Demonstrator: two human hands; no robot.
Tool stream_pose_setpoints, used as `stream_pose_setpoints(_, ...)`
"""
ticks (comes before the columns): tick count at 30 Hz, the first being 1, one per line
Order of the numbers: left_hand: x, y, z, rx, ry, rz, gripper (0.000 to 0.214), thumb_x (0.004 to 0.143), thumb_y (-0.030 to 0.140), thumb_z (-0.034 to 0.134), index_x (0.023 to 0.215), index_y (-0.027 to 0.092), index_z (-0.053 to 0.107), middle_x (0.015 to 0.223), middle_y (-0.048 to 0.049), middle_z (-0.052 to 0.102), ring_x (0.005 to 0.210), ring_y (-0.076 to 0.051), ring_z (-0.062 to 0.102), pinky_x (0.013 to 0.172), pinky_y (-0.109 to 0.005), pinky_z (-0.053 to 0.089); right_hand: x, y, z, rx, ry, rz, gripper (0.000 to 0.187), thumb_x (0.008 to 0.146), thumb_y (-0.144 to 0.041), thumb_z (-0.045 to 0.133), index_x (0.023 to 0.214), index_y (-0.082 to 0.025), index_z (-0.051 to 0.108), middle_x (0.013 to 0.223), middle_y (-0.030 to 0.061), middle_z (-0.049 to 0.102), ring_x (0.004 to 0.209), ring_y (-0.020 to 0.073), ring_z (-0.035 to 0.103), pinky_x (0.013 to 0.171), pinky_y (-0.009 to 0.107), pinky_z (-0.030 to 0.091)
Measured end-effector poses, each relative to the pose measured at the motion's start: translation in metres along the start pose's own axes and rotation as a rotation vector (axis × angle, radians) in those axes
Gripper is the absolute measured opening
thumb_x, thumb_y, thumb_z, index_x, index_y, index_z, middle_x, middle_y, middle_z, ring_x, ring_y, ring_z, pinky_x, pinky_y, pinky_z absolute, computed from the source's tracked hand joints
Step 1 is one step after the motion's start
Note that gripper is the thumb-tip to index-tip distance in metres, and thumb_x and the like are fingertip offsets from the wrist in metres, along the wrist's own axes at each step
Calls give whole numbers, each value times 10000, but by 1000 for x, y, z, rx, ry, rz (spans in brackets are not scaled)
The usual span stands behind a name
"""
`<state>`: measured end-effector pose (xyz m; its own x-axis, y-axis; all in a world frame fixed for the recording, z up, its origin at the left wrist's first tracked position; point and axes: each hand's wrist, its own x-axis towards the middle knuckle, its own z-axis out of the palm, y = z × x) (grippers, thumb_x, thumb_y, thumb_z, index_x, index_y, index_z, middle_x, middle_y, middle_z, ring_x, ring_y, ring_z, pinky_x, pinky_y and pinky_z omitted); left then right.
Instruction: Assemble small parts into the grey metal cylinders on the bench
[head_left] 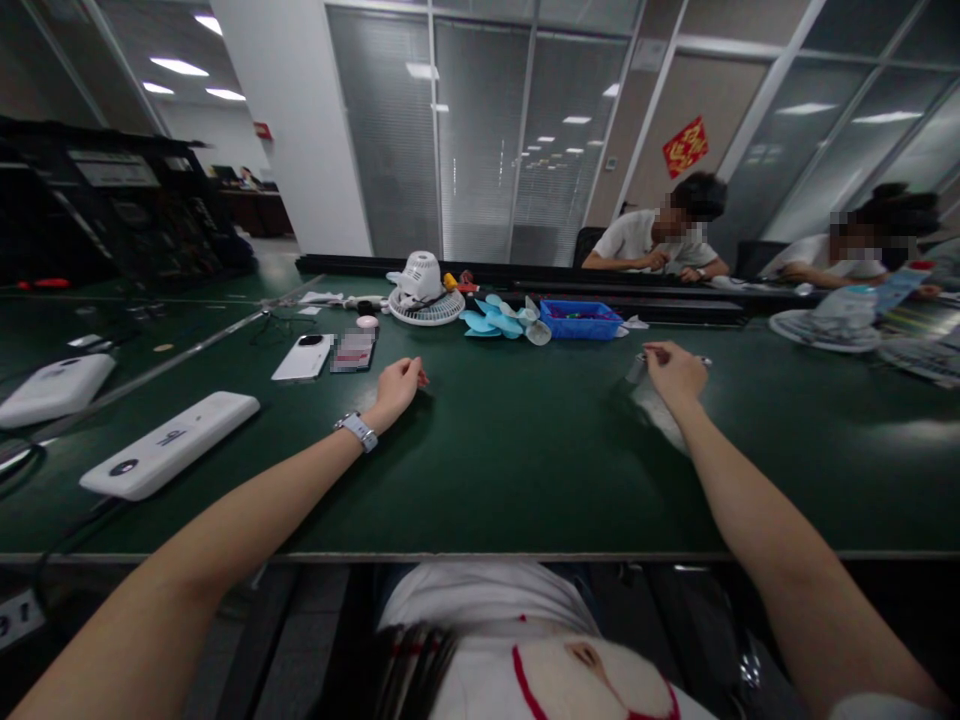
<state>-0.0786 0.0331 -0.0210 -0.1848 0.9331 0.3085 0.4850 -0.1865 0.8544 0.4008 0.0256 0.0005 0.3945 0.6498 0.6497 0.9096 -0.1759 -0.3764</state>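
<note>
My left hand (399, 385) rests on the green table (510, 460) with its fingers curled in a loose fist; nothing shows inside it, and a watch sits on the wrist. My right hand (673, 372) lies further right, fingers closed around a thin silvery tool (636, 366) that sticks out on both sides. Beyond the hands lie a white fan grille with its motor (424, 295), a light-blue fan blade (491, 320) and a blue tray (581, 320) of small parts.
A white phone (304, 357) and a small card (352, 352) lie left of centre. Two white flat devices (169, 445) sit at the left with cables. Two people sit across the table at the back right, with more fan parts (832, 325) near them.
</note>
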Motion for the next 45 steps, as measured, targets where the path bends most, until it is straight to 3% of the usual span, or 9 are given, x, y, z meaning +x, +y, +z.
stream_pose_setpoints(10,-2,5,-1,25,-6,-21,346,868,395,450,615,198,579,657,-51,701,645,-176,647,657,-260,467,0,5,8,9,-38,5,326,870,-380,568,1108,-242,742,978,85,752,885,256,674,801,369,487)
stream_pose_setpoints(16,-2,5,0,26,-11,-12,343,865,395,449,616,197,577,662,-50,700,651,-178,650,669,-265,470,-1,17,29,112,-95,96,522,788,-443,683,1255,-209,661,1035,107,743,947,258,682,869,398,505)
stream_pose_setpoints(19,-1,2,0,25,-11,-1,351,867,408,446,617,199,577,659,-50,702,656,-179,654,673,-265,469,2,28,43,204,-154,232,547,712,-429,749,1180,-153,687,980,118,742,890,240,685,844,373,518)
stream_pose_setpoints(23,0,0,0,32,-13,13,355,868,424,445,625,203,580,660,-49,705,660,-182,659,671,-266,467,8,34,52,273,-205,350,431,659,-400,770,988,-126,734,893,108,736,838,237,677,817,366,523)
stream_pose_setpoints(31,1,-1,1,29,-13,9,347,864,424,447,630,206,580,652,-47,705,658,-184,660,666,-266,474,6,22,45,293,-152,349,277,637,-358,743,839,-168,751,776,70,715,760,242,654,757,379,522)
stream_pose_setpoints(38,1,-1,0,13,-25,12,348,869,421,450,630,204,578,648,-48,698,649,-182,652,656,-262,461,1,21,40,201,-206,327,342,687,-428,724,880,-147,750,839,105,723,766,245,650,739,372,518)
stream_pose_setpoints(41,0,2,-1,50,-17,14,363,889,418,429,637,206,581,666,-51,704,678,-191,657,667,-266,455,-1,19,38,175,-162,313,355,675,-449,734,877,-157,751,836,107,730,767,254,656,729,374,520)
stream_pose_setpoints(45,-12,17,1,133,-51,150,398,919,467,424,743,203,664,824,-62,745,806,-214,665,751,-289,461,-14,-11,34,209,-116,295,341,702,-463,727,870,-167,751,819,103,739,775,255,679,733,364,527)
